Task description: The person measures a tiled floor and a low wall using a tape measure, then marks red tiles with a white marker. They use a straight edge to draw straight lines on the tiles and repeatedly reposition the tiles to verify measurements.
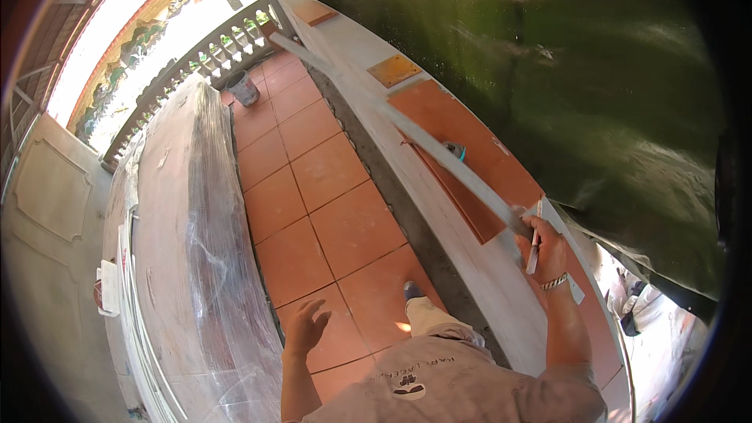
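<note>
My right hand (546, 254) is closed around one end of a long pale straight bar (439, 153). The bar slants away over the white ledge toward the balustrade. A thin whitish stick (535, 236) also sits in that hand's fingers; its kind is not clear. Beneath the bar, terracotta tiles (427, 110) lie on the ledge (364, 106), and one narrower piece (450, 192) rests along the inner side. A small dark and teal object (454, 149) is partly hidden behind the bar. My left hand (305, 327) hangs empty over the tiled floor, fingers apart.
Square terracotta tiles cover the walkway floor (274, 207), with a grey bucket (243, 89) at its far end. On the left stands a long plastic-wrapped stack (215, 266) beside white cables (141, 329). A dark green sheet (595, 94) hangs along the right, and a balustrade (188, 70) closes the far side.
</note>
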